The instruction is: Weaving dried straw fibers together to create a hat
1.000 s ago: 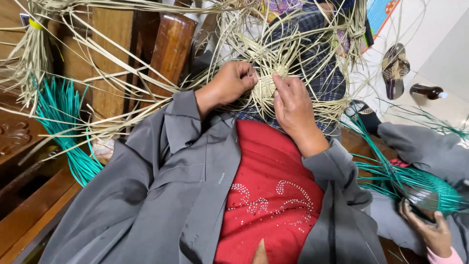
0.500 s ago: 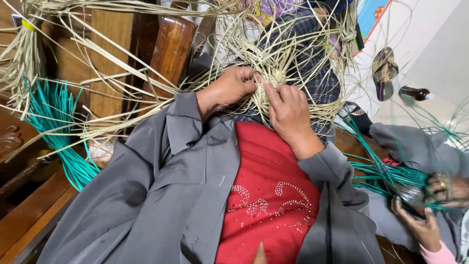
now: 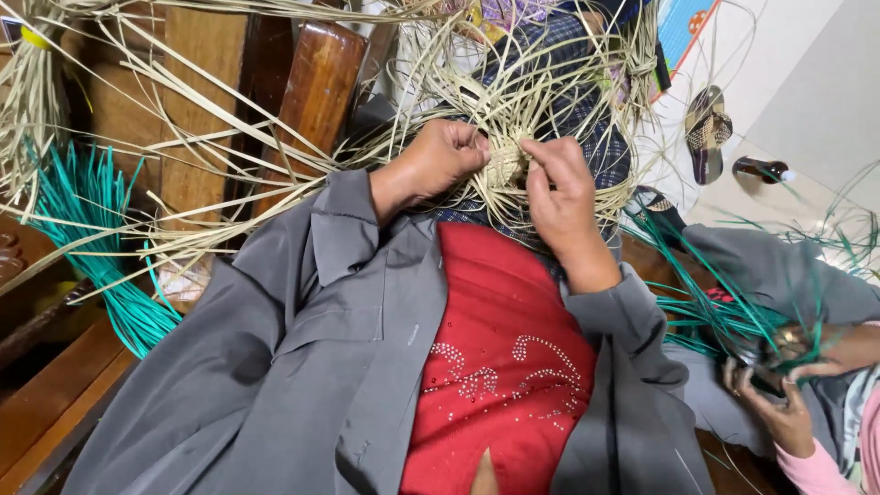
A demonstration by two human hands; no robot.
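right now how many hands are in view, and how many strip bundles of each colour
own hands: 2, left hand and right hand, both on the straw weave
other person's hands: 2
green bundles: 2
straw bundle: 1
total: 4 hands, 3 bundles
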